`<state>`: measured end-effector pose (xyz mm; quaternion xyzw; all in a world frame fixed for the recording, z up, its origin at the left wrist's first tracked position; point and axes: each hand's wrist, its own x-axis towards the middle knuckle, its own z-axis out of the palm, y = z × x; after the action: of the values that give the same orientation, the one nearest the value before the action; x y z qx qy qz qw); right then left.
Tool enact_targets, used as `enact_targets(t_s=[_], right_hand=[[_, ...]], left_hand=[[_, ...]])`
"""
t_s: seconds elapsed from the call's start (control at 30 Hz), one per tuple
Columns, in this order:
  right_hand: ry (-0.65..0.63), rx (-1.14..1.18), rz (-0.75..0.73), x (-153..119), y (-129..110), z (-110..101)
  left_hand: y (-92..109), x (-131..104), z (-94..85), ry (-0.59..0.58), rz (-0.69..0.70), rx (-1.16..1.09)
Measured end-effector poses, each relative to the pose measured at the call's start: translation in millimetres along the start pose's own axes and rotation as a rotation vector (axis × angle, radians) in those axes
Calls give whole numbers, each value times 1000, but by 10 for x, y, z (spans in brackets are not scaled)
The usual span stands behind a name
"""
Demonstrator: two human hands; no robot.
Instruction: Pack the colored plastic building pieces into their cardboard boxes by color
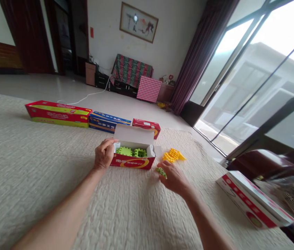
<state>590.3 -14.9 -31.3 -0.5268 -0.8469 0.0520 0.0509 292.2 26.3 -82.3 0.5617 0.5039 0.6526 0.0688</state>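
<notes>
A red cardboard box [132, 163] stands on the pale quilted cover with its white lid flap [134, 134] raised. Inside it lie green notched plastic building pieces [125, 151], with white padding at both ends. My left hand [104, 152] grips the left end of this box, fingers closed over its edge. To the right of the box, my right hand [171, 176] pinches a small green building piece [161, 172] just above the cover. Several yellow building pieces [173, 155] lie in a cluster just beyond my right hand.
Behind the open box stand a long red and green box [58, 114], a blue box [107, 121] and a smaller red box [149, 125]. A white and red carton [253, 199] sits at the right, near a dark seat [256, 163]. Glass doors [240, 83] are beyond.
</notes>
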Motion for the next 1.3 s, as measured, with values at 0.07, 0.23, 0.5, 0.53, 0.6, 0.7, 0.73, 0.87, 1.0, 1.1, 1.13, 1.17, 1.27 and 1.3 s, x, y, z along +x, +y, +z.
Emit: enact_targets(t_s=[0.07, 0.23, 0.5, 0.53, 0.6, 0.7, 0.73, 0.87, 1.0, 1.1, 1.13, 1.17, 1.27, 1.3], right_hand=[[-16, -6, 18, 29, -35, 23], [2, 15, 50, 88, -45, 131], [218, 152, -66, -17, -75, -308], [266, 203, -96, 6, -146, -419], [313, 287, -135, 137, -356, -601], [308, 300, -182, 521, -766, -706], [275, 284, -202, 670, -896, -697], [177, 175, -205, 1128, -1231, -546], [160, 68, -169, 1271, -1280, -390], [185, 53, -154, 1285, -1265, -317], [210, 71, -145, 1282, -1259, -307], [241, 101, -135, 1273, -1249, -307], [373, 212, -107, 1197, -1159, -367], [434, 247, -97, 1152, -1101, -402]], left_hand=[[-9, 2, 5, -1, 8, -8], [-21, 7, 23, 5, 4, -21], [-11, 4, 26, 8, 16, -9], [-9, 5, 27, 9, 20, -9], [-4, 7, 29, 8, 26, -13], [0, 11, 32, 14, 23, -21], [1, 11, 32, 15, 19, -20], [10, 6, 34, 12, 4, -18], [20, 8, 40, 11, 2, -28], [29, 13, 39, 10, 9, -19], [31, 15, 37, 10, 9, -16], [33, 16, 35, 9, 7, -13], [31, 16, 30, 2, -10, -3], [28, 14, 31, 2, -20, -5]])
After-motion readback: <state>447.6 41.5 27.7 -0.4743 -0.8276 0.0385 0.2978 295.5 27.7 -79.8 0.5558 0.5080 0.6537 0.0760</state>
